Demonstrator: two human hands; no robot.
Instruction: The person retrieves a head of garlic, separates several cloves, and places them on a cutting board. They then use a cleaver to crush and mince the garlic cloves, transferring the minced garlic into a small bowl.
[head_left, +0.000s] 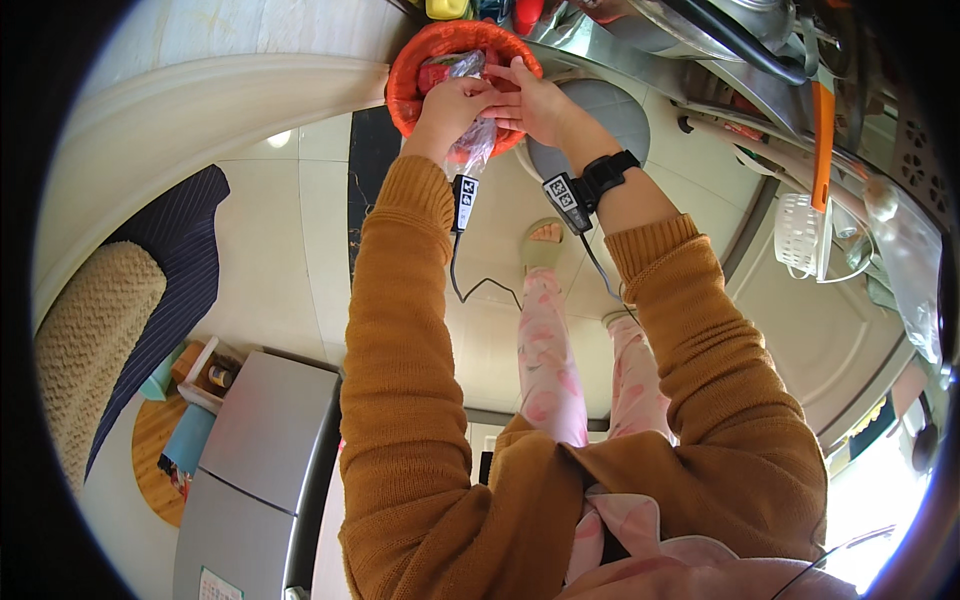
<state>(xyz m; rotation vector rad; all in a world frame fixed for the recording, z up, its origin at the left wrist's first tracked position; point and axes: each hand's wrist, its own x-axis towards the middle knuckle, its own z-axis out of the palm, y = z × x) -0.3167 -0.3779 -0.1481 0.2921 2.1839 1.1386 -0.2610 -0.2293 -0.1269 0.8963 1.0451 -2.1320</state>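
At the top of the view stands a red plastic basket (399, 82) with a crinkled clear plastic bag (480, 141) and red packaging (433, 76) in it. Over the basket, my left hand (455, 109) has its fingers bent close to the bag; whether they pinch it is hard to see. My right hand (529, 101) reaches in from the right with its fingers spread, their tips meeting my left hand's fingers. Below the basket, a small tagged sensor hangs by each wrist on a cable.
A round grey stool (607, 124) stands right of the basket. Along the upper right runs a metal counter with a pot and an orange-handled tool (823, 146). A white plastic basket (799, 234) hangs at right. A grey refrigerator (259, 442) is at lower left.
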